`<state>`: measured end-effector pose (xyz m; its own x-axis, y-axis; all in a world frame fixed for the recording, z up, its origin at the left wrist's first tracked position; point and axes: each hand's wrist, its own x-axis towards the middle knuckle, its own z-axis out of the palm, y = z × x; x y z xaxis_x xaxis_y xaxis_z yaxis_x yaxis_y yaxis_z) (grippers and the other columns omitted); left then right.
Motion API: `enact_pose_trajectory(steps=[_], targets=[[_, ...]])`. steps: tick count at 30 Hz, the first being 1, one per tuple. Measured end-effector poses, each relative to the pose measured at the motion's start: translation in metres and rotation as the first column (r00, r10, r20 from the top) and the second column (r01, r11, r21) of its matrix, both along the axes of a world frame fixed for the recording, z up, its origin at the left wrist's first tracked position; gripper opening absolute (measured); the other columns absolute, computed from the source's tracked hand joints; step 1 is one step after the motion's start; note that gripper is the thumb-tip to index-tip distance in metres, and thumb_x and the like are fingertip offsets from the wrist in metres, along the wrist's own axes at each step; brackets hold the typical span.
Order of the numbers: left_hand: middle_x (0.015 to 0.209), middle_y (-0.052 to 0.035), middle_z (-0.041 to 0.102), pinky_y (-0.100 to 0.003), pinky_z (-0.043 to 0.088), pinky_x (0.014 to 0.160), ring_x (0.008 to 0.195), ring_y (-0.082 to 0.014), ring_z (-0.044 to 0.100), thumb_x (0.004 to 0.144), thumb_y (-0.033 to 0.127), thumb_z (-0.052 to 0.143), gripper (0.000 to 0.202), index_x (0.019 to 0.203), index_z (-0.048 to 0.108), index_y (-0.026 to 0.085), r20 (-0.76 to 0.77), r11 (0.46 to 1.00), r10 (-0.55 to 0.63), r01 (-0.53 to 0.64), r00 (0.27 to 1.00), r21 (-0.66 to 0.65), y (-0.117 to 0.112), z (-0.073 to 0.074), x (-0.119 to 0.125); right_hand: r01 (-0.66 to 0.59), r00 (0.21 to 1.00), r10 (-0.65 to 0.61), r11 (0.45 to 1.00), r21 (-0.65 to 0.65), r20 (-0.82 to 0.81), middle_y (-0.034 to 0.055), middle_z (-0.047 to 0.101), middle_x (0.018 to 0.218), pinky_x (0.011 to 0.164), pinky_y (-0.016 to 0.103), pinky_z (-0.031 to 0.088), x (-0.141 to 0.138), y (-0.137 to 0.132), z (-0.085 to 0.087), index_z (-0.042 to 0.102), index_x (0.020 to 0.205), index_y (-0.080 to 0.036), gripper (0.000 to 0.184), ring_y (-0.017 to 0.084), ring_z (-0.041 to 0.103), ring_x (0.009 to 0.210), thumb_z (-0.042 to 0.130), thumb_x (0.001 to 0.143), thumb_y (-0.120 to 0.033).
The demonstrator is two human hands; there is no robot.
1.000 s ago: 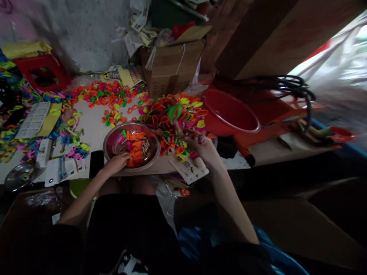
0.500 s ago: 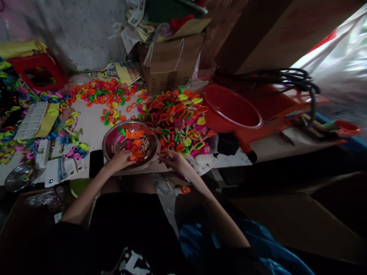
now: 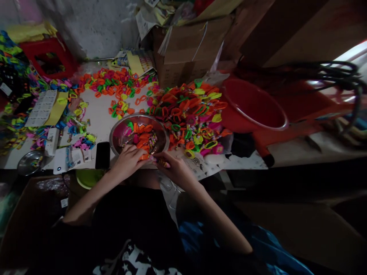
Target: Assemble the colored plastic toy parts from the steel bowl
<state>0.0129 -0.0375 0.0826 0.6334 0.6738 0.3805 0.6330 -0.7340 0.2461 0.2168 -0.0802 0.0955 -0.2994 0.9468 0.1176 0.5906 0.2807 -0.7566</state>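
Observation:
At the near rim of a metal bowl [image 3: 165,139] my two hands have come together. My left hand [image 3: 129,161] is closed on an orange plastic piece [image 3: 144,157], its exact kind too small to make out. Closed fingers of my right hand [image 3: 175,168] hold several small, patterned, multicoloured pieces [image 3: 163,163]; one end meets the orange piece. Inside the bowl lie orange plastic pieces [image 3: 145,129], a few pink and green ones, and small striped pieces [image 3: 153,140]. To its right is a heap of colourful plastic loop-shaped bands [image 3: 186,109].
A red basin [image 3: 255,103] stands right of the heap, with a cardboard box [image 3: 197,47] behind. Left of the bowl lie a black phone [image 3: 102,155], a white power strip [image 3: 52,141] and a small metal dish [image 3: 25,162]. A red stool [image 3: 48,57] is at the back left.
My right hand has moved left to meet my left hand, which has drawn back to the bowl's near rim with an orange piece. The view has shifted somewhat.

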Motion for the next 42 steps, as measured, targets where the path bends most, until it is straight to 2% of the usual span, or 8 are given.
enact_pose_trajectory(steps=[4, 12, 18, 22, 28, 35, 40, 42], targets=[[0.087, -0.0032, 0.065, -0.032, 0.037, 0.083, 0.084, -0.0178, 0.054, 0.095, 0.038, 0.044, 0.027, 0.093, 0.057, 0.014, -0.058, 0.991, -0.018, 0.026, 0.998, 0.131, -0.006, 0.007, 0.003, -0.009, 1.0, 0.008, 0.998, 0.07, 0.028, 0.0056, 0.069, 0.092, 0.068, 0.022, 0.046, 0.0, -0.003, -0.003, 0.058, 0.106, -0.018, 0.021, 0.017, 0.066, 0.079, 0.051, 0.087, -0.019], [0.085, -0.0039, 0.064, -0.032, 0.034, 0.083, 0.085, -0.019, 0.053, 0.094, 0.036, 0.047, 0.025, 0.092, 0.058, 0.014, -0.137, 0.985, 0.02, 0.003, 0.99, 0.171, -0.011, 0.011, 0.004, -0.145, 0.958, 0.047, 0.93, 0.338, 0.283, 0.0105, 0.063, 0.102, 0.069, 0.025, 0.046, -0.001, -0.008, -0.003, 0.055, 0.113, -0.015, 0.028, 0.019, 0.061, 0.088, 0.042, 0.089, -0.011], [0.083, -0.0025, 0.063, -0.032, 0.033, 0.078, 0.082, -0.0184, 0.052, 0.095, 0.027, 0.046, 0.017, 0.091, 0.056, 0.013, -0.178, 0.97, -0.002, 0.045, 0.984, 0.239, -0.015, 0.009, 0.004, -0.186, 0.937, 0.121, 0.967, 0.175, 0.327, 0.0088, 0.062, 0.103, 0.066, 0.023, 0.043, -0.003, -0.009, 0.007, 0.054, 0.112, -0.016, 0.029, 0.017, 0.062, 0.083, 0.043, 0.086, -0.007], [0.092, -0.0031, 0.064, -0.03, 0.033, 0.078, 0.083, -0.0171, 0.052, 0.096, 0.026, 0.046, 0.02, 0.107, 0.053, 0.012, -0.176, 0.971, -0.014, 0.055, 0.984, 0.233, -0.019, 0.002, 0.003, -0.2, 0.952, 0.189, 0.979, 0.024, 0.241, 0.008, 0.063, 0.1, 0.065, 0.023, 0.041, 0.0, -0.003, 0.007, 0.054, 0.107, -0.016, 0.026, 0.017, 0.062, 0.082, 0.045, 0.084, -0.008], [0.087, -0.0016, 0.064, -0.031, 0.032, 0.078, 0.085, -0.0175, 0.051, 0.095, 0.023, 0.047, 0.02, 0.112, 0.053, 0.014, -0.204, 0.972, -0.052, 0.097, 0.978, 0.213, -0.02, -0.004, 0.0, -0.24, 0.957, 0.244, 0.97, -0.042, 0.157, 0.0068, 0.063, 0.094, 0.067, 0.022, 0.039, 0.004, -0.001, 0.003, 0.055, 0.103, -0.016, 0.021, 0.016, 0.061, 0.081, 0.044, 0.086, -0.009], [0.086, 0.001, 0.067, -0.03, 0.031, 0.08, 0.084, -0.015, 0.052, 0.095, 0.03, 0.047, 0.018, 0.101, 0.059, 0.017, -0.046, 0.994, -0.11, 0.11, 0.993, 0.008, -0.017, 0.0, -0.002, -0.334, 0.918, 0.333, 0.942, -0.032, 0.217, 0.008, 0.062, 0.099, 0.069, 0.023, 0.039, 0.004, -0.004, 0.006, 0.054, 0.106, -0.017, 0.023, 0.016, 0.061, 0.084, 0.043, 0.088, -0.009], [0.083, 0.0001, 0.067, -0.031, 0.032, 0.078, 0.083, -0.0159, 0.051, 0.096, 0.031, 0.046, 0.021, 0.092, 0.061, 0.017, -0.09, 0.975, -0.143, 0.125, 0.986, -0.182, -0.017, -0.004, 0.0, -0.396, 0.898, 0.402, 0.916, -0.068, 0.18, 0.0071, 0.062, 0.093, 0.066, 0.022, 0.039, 0.006, -0.003, 0.003, 0.053, 0.105, -0.016, 0.022, 0.014, 0.06, 0.079, 0.041, 0.088, -0.008], [0.083, -0.0003, 0.066, -0.032, 0.033, 0.079, 0.085, -0.0165, 0.051, 0.095, 0.032, 0.047, 0.021, 0.093, 0.061, 0.017, -0.107, 0.974, -0.135, 0.112, 0.985, -0.197, -0.016, -0.007, 0.001, -0.391, 0.892, 0.402, 0.916, -0.092, 0.209, 0.0067, 0.063, 0.09, 0.064, 0.022, 0.037, 0.007, -0.001, 0.002, 0.053, 0.101, -0.016, 0.019, 0.014, 0.06, 0.077, 0.04, 0.089, -0.009]])
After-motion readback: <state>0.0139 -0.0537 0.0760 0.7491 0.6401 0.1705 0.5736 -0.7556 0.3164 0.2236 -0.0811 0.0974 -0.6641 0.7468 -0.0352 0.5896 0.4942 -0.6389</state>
